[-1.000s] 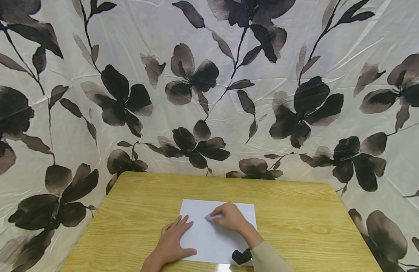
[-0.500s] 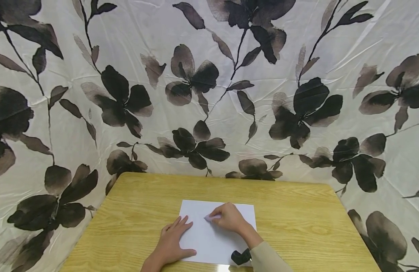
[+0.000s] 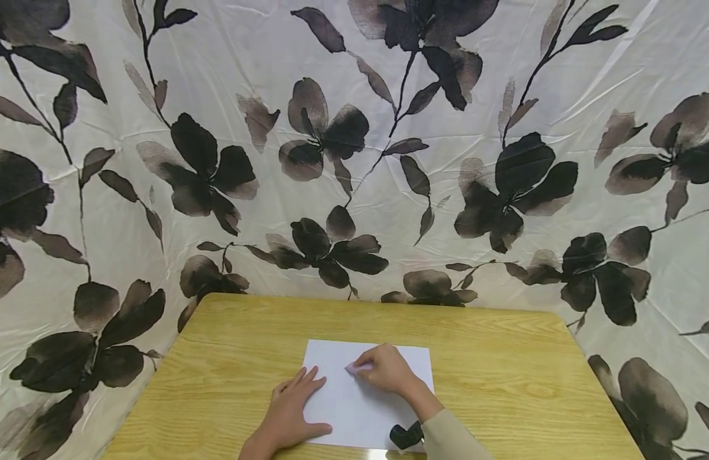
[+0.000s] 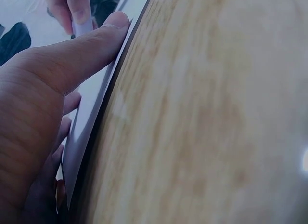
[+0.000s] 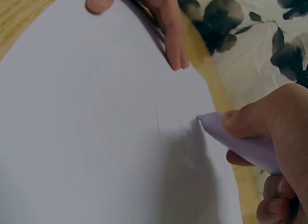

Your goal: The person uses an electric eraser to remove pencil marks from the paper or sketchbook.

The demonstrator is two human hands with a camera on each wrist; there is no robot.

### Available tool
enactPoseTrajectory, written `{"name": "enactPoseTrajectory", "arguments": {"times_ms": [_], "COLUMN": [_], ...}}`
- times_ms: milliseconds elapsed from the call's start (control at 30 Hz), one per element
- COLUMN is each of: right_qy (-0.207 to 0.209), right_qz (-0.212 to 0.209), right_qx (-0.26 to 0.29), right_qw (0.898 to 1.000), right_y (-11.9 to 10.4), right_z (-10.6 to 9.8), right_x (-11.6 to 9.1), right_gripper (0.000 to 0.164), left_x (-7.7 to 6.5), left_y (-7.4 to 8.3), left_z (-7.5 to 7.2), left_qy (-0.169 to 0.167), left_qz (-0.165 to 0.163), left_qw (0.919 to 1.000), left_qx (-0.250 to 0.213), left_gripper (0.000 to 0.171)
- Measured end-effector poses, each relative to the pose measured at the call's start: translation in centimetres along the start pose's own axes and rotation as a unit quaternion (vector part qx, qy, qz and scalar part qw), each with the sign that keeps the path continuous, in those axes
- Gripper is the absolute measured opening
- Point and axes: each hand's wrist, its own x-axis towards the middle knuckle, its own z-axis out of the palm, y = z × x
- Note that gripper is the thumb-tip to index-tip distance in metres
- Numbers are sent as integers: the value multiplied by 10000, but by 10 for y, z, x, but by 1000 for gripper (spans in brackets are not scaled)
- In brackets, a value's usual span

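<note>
A white sheet of paper (image 3: pixel 343 415) lies on the table. My left hand (image 3: pixel 294 409) rests spread over its left edge, thumb and fingertips on the sheet. With my right hand (image 3: pixel 391 369) I pinch a lavender pen-shaped tool (image 5: pixel 250 139) between thumb and fingers. Its body is thick and tapers to a small grey tip, which meets the paper near the far edge in the right wrist view. Thin, faint lines (image 5: pixel 157 119) run along the sheet beside the tip. In the left wrist view my left thumb (image 4: pixel 91 50) presses along the paper's edge.
The yellow wood-grain table (image 3: pixel 504 377) extends around the sheet on all sides. A black device (image 3: pixel 406 436) sits by the right sleeve (image 3: pixel 452 437), over the paper's near corner. Behind the table hangs a white cloth (image 3: pixel 262 57) with dark flowers.
</note>
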Motion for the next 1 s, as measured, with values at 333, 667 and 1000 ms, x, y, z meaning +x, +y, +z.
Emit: {"name": "enactPoseTrajectory", "arguments": {"times_ms": [333, 667, 1000], "right_qy": [34, 28, 41], "right_qz": [-86, -109, -143], "right_qx": [-8, -79, -43], "right_qw": [10000, 9999, 9999], "right_y": [2, 2, -1], "right_z": [1, 2, 3], "right_x": [1, 2, 2], "right_gripper": [12, 12, 12], "left_x": [0, 0, -1], "left_y": [-2, -1, -3], "left_z": [0, 1, 1], "left_qy": [81, 184, 185], "left_qz": [49, 95, 80], "left_qw": [10000, 9998, 9998], "left_qx": [23, 4, 71], "left_gripper": [95, 94, 94]}}
